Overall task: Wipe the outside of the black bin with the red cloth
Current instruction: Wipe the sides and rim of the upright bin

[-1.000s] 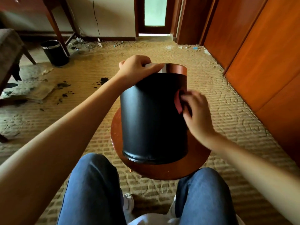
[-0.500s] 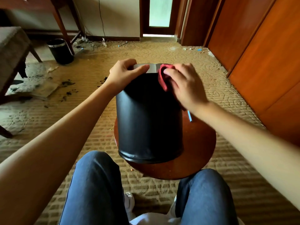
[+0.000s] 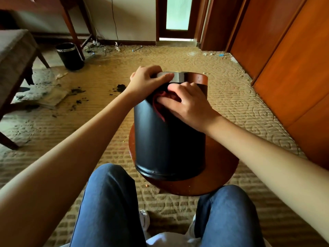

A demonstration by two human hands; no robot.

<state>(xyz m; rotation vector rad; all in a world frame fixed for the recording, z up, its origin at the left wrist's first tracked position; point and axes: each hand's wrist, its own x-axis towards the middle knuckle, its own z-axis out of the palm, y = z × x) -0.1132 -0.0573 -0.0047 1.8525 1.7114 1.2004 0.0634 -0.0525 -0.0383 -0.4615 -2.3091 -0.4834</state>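
A black bin (image 3: pixel 167 145) with a shiny metal rim stands on a round wooden stool (image 3: pixel 222 172) between my knees. My left hand (image 3: pixel 146 81) grips the rim at the top left, thumb lying along the metal band. My right hand (image 3: pixel 187 102) presses a crumpled red cloth (image 3: pixel 158 102) against the upper front of the bin's side, fingers spread over it. Most of the cloth is hidden under that hand.
A second black bin (image 3: pixel 70 56) stands by a table leg at the back left. An upholstered seat (image 3: pixel 16 56) is at the left. Dirt and debris (image 3: pixel 78 100) litter the patterned carpet. Wooden wardrobe panels (image 3: pixel 293 68) line the right side.
My right hand has carried the red cloth from the bin's right side up to the rim, then leftward and down onto the upper front. My left hand stays on the rim.
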